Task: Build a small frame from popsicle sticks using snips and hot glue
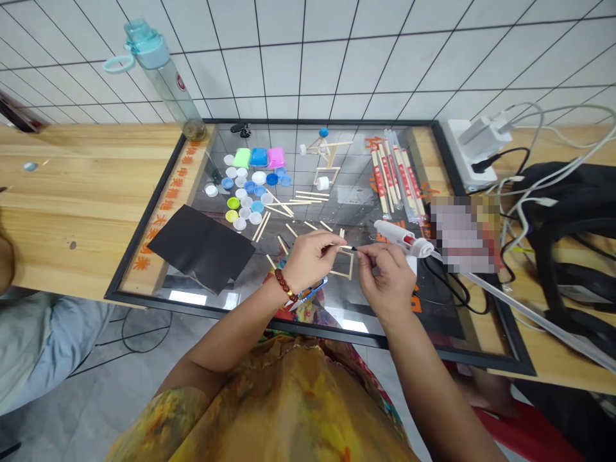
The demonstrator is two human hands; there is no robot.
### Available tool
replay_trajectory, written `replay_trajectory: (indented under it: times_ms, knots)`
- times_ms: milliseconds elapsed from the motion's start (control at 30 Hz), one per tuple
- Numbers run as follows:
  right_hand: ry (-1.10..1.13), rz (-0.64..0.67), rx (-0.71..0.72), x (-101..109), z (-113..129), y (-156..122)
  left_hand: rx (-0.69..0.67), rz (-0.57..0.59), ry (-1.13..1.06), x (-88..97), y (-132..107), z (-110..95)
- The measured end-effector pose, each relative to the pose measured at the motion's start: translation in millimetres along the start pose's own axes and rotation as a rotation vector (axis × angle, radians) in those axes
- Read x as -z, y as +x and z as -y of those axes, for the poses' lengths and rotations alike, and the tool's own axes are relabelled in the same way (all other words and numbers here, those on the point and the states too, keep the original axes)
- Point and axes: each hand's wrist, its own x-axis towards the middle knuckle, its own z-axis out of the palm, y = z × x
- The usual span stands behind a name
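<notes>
Between the fingertips of my left hand point(315, 256) is a short pale wooden stick point(344, 247). My right hand point(387, 276) pinches a small black piece point(354, 248) at the stick's right end; what exactly it is cannot be made out. Below the fingers a small square frame of sticks point(351, 266) lies on the glass, partly covered by my left hand. A white glue gun point(402, 237) rests just beyond my right hand. Loose wooden sticks point(282, 245) lie left of my left hand, and a blue-handled tool point(312, 292) is partly hidden by my left wrist.
Plastic bottle caps point(245, 202), coloured clay packs point(258, 157) and a stick structure with caps point(327, 157) stand further back. Wrapped chopsticks point(395, 173) lie right, black sheets point(202, 247) left. A water bottle point(168, 83), power strip point(469, 154) and cables border the glass board.
</notes>
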Motion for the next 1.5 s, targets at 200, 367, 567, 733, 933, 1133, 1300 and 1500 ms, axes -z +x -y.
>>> replay_trajectory:
  times_ms: [200,367,567,733,933,1133,1300,1500]
  knots:
    - [-0.004,0.01,-0.028,0,1,0,0.014,0.001,-0.008,0.1,0,0]
    - [0.029,-0.008,-0.02,0,2,0,0.005,-0.003,-0.008,0.4,0,0]
    - [0.079,-0.011,-0.072,1,3,0,0.015,-0.001,-0.004,0.6,0,-1]
    - [0.314,-0.009,-0.245,-2,3,-3,0.038,0.007,-0.01,1.0,1,-1]
    - [0.681,0.01,-0.48,-9,5,-5,0.077,-0.01,-0.089,0.9,1,0]
    - [0.705,-0.031,-0.508,-10,9,-2,0.092,-0.008,-0.115,0.2,1,-1]
    - [0.719,-0.064,-0.49,-9,8,-1,0.063,-0.007,-0.097,0.4,2,-1]
    - [0.745,-0.065,-0.497,-9,8,-1,0.013,-0.049,-0.099,-1.5,2,4]
